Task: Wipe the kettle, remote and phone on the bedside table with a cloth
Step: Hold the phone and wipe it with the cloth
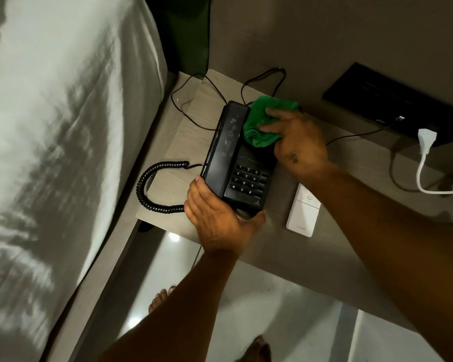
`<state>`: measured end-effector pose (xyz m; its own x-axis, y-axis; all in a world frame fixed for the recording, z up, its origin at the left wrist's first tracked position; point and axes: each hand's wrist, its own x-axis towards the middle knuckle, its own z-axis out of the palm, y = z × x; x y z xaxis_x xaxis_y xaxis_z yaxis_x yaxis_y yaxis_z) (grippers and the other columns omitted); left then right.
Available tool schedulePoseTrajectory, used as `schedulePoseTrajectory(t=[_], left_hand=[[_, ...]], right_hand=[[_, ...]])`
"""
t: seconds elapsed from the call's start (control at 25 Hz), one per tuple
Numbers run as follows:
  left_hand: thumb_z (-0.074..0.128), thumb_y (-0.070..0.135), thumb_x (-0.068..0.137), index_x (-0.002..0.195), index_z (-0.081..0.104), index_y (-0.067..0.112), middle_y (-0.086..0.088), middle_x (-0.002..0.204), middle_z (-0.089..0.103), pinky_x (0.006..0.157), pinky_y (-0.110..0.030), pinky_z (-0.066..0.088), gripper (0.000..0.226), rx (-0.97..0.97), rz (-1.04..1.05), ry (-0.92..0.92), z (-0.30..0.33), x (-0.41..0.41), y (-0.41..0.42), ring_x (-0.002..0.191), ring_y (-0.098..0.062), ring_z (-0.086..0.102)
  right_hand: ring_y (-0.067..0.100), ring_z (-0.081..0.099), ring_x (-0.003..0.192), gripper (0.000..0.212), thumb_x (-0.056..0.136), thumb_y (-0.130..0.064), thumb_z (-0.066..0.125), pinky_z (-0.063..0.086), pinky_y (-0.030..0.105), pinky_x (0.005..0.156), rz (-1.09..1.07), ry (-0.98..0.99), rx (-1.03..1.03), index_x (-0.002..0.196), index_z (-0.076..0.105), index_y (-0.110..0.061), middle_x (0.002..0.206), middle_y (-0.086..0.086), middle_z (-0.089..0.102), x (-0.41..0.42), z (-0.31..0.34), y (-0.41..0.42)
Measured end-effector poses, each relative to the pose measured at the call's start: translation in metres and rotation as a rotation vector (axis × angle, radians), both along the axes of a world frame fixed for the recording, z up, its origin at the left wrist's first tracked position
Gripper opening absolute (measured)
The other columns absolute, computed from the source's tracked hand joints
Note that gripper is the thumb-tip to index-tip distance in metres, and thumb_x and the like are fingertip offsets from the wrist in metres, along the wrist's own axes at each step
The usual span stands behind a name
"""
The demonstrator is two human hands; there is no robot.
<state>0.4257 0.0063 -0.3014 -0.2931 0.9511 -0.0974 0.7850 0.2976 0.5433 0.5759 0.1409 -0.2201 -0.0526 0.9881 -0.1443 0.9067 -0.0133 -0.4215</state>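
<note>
on the black phone (242, 163) we read the keypad (244, 178) characters 1 2 3, 4 5 6, 7 8 9 and * 0 #. we cannot read its side-key labels. the white remote (302, 211) carries faint lettering we cannot make out.

white bed sheet (50, 126) left, white plug (426, 138) and black wall panel (392, 100) right.

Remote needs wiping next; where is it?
In the head view, the white remote lies flat on the bedside table, right of the phone, beneath the right forearm.
</note>
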Motion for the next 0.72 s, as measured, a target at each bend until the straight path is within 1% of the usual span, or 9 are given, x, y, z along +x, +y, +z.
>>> schedulePoseTrajectory(t=[0.08,0.16,0.24,0.28,0.36,0.4,0.48,0.56,0.72], left_hand=[[0.073,0.080,0.049,0.151,0.017,-0.004,-0.026,0.152,0.036,0.119,-0.058,0.025,0.143,-0.002,0.003,-0.012,0.001,0.000,0.000,0.141,-0.041,0.033],[0.065,0.086,0.052,0.152,0.020,-0.005,-0.026,0.152,0.036,0.119,-0.055,0.022,0.143,-0.002,0.006,-0.032,0.003,0.001,0.000,0.142,-0.040,0.033],[0.058,0.087,0.057,0.151,0.023,-0.007,-0.026,0.150,0.039,0.119,-0.054,0.023,0.137,0.003,0.019,-0.039,0.003,0.001,0.001,0.141,-0.040,0.035],[0.055,0.084,0.061,0.150,0.024,-0.007,-0.026,0.150,0.040,0.118,-0.055,0.024,0.131,0.011,0.024,-0.036,0.002,0.001,0.001,0.140,-0.041,0.037],[0.054,0.074,0.066,0.150,0.022,-0.006,-0.028,0.150,0.040,0.117,-0.058,0.027,0.120,0.031,0.024,-0.029,0.002,0.002,0.000,0.140,-0.043,0.038],[0.055,0.073,0.065,0.150,0.021,-0.006,-0.028,0.150,0.039,0.118,-0.059,0.027,0.121,0.028,0.020,-0.027,0.002,0.003,0.000,0.140,-0.043,0.037],[0.057,0.082,0.060,0.150,0.022,-0.006,-0.027,0.150,0.039,0.119,-0.055,0.024,0.131,0.003,0.016,-0.022,0.004,0.002,0.000,0.141,-0.041,0.036],[0.059,0.090,0.054,0.151,0.021,-0.005,-0.026,0.152,0.037,0.120,-0.053,0.021,0.142,-0.011,0.012,-0.011,0.005,0.001,0.000,0.142,-0.040,0.035],[0.071,0.083,0.050,0.153,0.016,-0.003,-0.025,0.154,0.034,0.120,-0.057,0.022,0.145,-0.028,-0.015,-0.003,0.002,-0.001,0.000,0.143,-0.040,0.031]], right_hand=[[0.023,0.038,0.136,0.060,0.071,0.016,0.055,0.033,0.035,0.112,0.045,-0.014,0.018,0.114,0.069,-0.023,0.143,-0.002,0.050,-0.011,0.001,-0.033],[0.025,0.041,0.135,0.052,0.071,0.012,0.059,0.032,0.036,0.108,0.201,-0.020,0.009,0.109,0.071,-0.023,0.139,0.001,0.054,-0.016,0.004,-0.077],[0.030,0.044,0.132,0.039,0.072,-0.007,0.062,0.029,0.046,0.110,0.325,-0.015,-0.002,0.106,0.072,-0.020,0.136,0.006,0.057,-0.013,0.005,-0.102],[0.029,0.043,0.133,0.038,0.072,-0.018,0.062,0.025,0.050,0.113,0.327,-0.021,-0.032,0.108,0.071,-0.021,0.138,0.006,0.055,-0.011,0.006,-0.103],[0.026,0.038,0.134,0.042,0.075,-0.037,0.063,0.024,0.052,0.114,0.255,-0.045,-0.055,0.115,0.067,-0.023,0.140,0.003,0.051,-0.014,0.007,-0.096],[0.026,0.036,0.134,0.046,0.078,-0.042,0.064,0.026,0.051,0.113,0.215,-0.080,-0.026,0.120,0.063,-0.023,0.142,0.004,0.048,-0.020,0.006,-0.092],[0.029,0.033,0.136,0.050,0.083,-0.035,0.065,0.030,0.053,0.111,0.162,-0.153,0.022,0.130,0.054,-0.023,0.146,0.006,0.043,-0.033,0.000,-0.085],[0.032,0.034,0.136,0.049,0.083,-0.022,0.065,0.036,0.056,0.107,0.093,-0.182,0.052,0.131,0.053,-0.023,0.146,0.008,0.043,-0.035,-0.006,-0.069],[0.034,0.032,0.132,0.055,0.086,-0.008,0.058,0.051,0.046,0.092,-0.078,-0.211,0.035,0.138,0.045,-0.023,0.144,0.010,0.040,-0.033,0.000,-0.018]])
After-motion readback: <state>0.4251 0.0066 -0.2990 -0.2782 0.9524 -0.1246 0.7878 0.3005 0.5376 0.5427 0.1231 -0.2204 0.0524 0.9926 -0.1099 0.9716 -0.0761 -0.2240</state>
